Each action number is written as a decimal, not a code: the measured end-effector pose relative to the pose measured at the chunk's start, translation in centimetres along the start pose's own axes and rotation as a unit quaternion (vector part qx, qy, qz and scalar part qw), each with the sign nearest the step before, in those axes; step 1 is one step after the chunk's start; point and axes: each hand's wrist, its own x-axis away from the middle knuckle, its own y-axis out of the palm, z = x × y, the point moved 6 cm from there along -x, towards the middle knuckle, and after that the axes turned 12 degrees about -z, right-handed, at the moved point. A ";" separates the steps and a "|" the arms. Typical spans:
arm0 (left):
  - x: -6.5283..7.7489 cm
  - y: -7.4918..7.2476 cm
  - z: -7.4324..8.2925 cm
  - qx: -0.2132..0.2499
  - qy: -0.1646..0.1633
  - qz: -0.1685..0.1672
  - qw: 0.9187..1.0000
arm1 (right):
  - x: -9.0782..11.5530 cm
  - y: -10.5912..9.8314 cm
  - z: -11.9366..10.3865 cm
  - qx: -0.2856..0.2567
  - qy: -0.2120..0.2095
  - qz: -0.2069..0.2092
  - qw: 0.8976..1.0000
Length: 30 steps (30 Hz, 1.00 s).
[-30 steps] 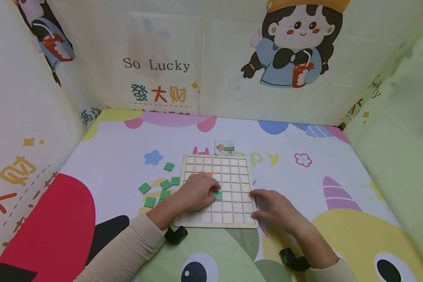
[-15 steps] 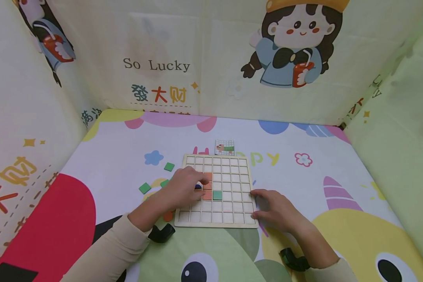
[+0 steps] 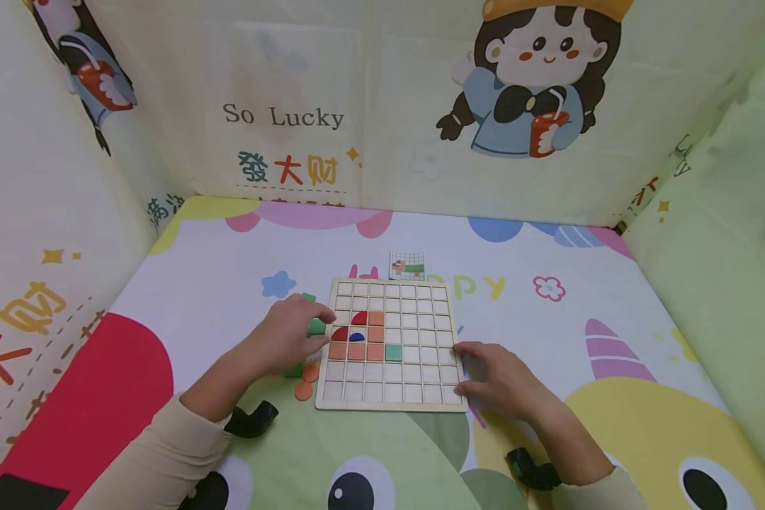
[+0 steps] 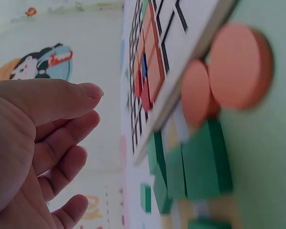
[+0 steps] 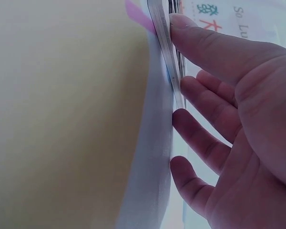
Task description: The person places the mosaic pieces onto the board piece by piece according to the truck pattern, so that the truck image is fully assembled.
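A pale gridded board (image 3: 414,406) lies on the table. Set in its cells are several orange square tiles (image 3: 375,351), two red rounded pieces (image 3: 360,319), a blue half-round piece (image 3: 356,337) and one green square tile (image 3: 392,353). Just off the board's left edge, my left hand (image 3: 280,336) hovers above loose green tiles (image 4: 205,162); its thumb and fingers are apart with nothing between them. On the opposite side, my right hand (image 3: 503,379) touches the board's right edge with its thumb and fingertips, also seen by the right wrist camera.
Two orange discs (image 4: 240,67) lie by the board's left side, near the green tiles, which my left hand partly covers. A small card (image 3: 406,266) with a gridded picture in orange and green sits at the board's far edge. Printed cloth walls (image 3: 395,177) surround the table.
My left hand has drawn back leftward from the middle of the board to beyond its left edge, uncovering the green tile and the red, blue and orange pieces. The right hand stays put.
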 end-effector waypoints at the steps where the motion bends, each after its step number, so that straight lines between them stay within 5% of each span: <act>1: 0.1 -0.1 -0.3 -0.002 0.002 0.001 1.000 | 0.0 0.0 0.0 0.000 -0.001 0.001 1.000; 11: 0.3 0.2 -3.3 0.014 -0.060 -0.024 0.998 | 0.0 0.0 0.2 -0.005 0.002 0.001 1.000; 30: -1.5 1.1 -4.3 -0.020 -0.063 -0.036 0.997 | 0.1 0.0 0.3 -0.009 0.004 0.002 1.000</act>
